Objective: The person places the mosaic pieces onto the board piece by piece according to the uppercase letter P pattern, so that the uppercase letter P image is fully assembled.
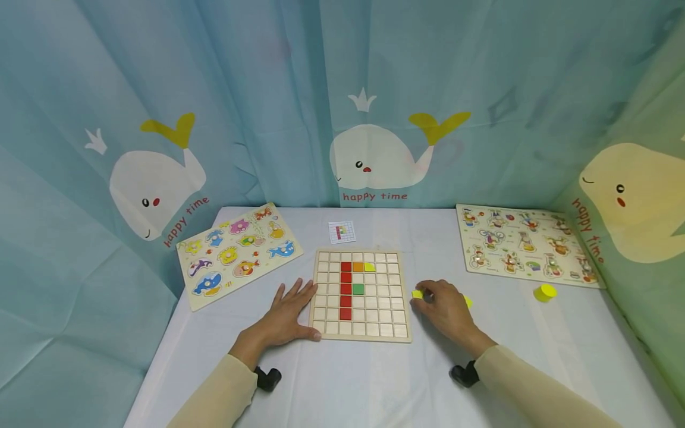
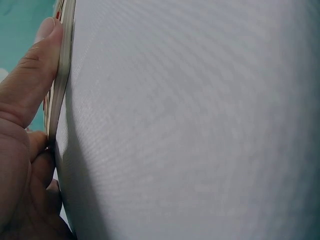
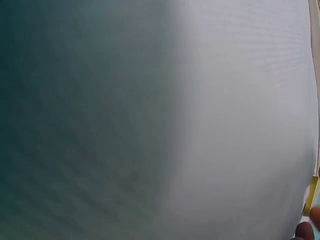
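A wooden grid board [image 1: 382, 341] lies in the middle of the table. A column of red tiles [image 1: 346, 289], an orange tile [image 1: 358, 267], a yellow tile [image 1: 370, 267] with a cut corner and a green tile [image 1: 358, 289] sit in its cells. My left hand [image 1: 286, 318] is spread at the board's left edge; in the left wrist view its thumb [image 2: 37, 65] lies against the board's side. Just right of the board, my right hand [image 1: 445, 306] pinches a small yellow block [image 1: 417, 294]. Another yellow piece [image 1: 468, 302] lies partly hidden behind that hand.
A small pattern card [image 1: 342, 232] lies behind the board. An animal peg puzzle [image 1: 239, 257] is at the back left, another peg puzzle [image 1: 527, 246] at the back right. A yellow cylinder [image 1: 545, 292] stands at the right. Curtains [image 1: 289, 107] surround the table.
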{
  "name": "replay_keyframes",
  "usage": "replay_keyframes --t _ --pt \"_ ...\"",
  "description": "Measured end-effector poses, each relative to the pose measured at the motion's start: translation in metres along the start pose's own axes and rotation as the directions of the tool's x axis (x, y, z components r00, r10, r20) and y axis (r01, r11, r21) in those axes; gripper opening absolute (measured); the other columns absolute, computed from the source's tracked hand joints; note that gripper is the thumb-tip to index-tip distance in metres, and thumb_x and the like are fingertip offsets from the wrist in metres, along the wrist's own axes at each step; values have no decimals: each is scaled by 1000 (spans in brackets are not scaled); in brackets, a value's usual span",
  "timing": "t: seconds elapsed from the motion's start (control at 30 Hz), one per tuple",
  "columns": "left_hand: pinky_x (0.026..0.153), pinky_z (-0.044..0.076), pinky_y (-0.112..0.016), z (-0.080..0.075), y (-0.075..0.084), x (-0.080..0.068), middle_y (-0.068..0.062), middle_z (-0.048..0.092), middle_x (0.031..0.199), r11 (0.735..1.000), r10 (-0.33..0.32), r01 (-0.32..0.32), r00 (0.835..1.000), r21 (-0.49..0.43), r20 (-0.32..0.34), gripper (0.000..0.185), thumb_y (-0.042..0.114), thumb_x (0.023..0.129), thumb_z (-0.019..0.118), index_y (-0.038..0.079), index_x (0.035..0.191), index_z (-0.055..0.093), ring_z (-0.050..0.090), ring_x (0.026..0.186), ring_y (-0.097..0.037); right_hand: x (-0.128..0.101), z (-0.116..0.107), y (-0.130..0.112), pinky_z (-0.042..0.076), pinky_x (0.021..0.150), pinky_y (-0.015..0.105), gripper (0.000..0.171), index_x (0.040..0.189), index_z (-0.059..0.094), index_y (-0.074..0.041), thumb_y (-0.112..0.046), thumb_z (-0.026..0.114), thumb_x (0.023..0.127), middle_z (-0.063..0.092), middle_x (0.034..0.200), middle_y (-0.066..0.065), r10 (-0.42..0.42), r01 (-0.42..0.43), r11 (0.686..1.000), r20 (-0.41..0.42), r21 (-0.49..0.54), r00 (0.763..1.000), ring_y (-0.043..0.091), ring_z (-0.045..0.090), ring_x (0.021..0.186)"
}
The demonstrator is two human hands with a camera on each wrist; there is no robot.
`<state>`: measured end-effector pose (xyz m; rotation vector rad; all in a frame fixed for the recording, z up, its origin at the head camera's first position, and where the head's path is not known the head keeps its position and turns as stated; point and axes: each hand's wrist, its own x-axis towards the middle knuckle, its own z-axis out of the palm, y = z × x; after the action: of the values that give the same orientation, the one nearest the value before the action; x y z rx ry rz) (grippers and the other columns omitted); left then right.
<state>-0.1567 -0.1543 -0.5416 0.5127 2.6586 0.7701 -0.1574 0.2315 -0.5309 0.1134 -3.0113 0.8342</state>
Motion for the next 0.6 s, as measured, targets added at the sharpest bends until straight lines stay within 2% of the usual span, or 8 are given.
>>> replay_keyframes --t 0.1,0.27,0.5,0.6 --pt "134 -8 -55 0 0 0 -4 26 175 1000 -1 1 1000 -4 -3 116 54 77 89 12 167 30 6 166 -27 -1 0 1 54 88 51 41 119 72 3 -24 82 91 70 110 19 23 -23 1000 8 17 1000 34 64 100" --pt "134 -8 -55 0 0 0 -3 25 175 1000 -3 3 1000 -7 0 116 54 77 89 13 168 30 5 166 -27 -2 1 2 55 95 57 37 118 73 6 -20 81 93 71 115 25 39 -39 999 -6 19 999 42 65 110" --pt "134 -8 -54 1 0 0 -1 24 176 1000 -5 5 1000 0 8 117 55 77 89 14 168 28 4 166 -26 -1 3 0 54 87 52 45 117 70 6 -29 83 91 70 107 21 72 -71 997 -25 23 997 34 64 97" --pt "134 -9 -52 1 0 0 0 23 176 1000 -8 8 1000 -3 9 117 54 77 89 15 168 28 3 166 -24 1 4 0 52 84 51 42 114 70 5 -29 82 91 68 101 18 65 -65 998 -36 1 997 32 61 91"
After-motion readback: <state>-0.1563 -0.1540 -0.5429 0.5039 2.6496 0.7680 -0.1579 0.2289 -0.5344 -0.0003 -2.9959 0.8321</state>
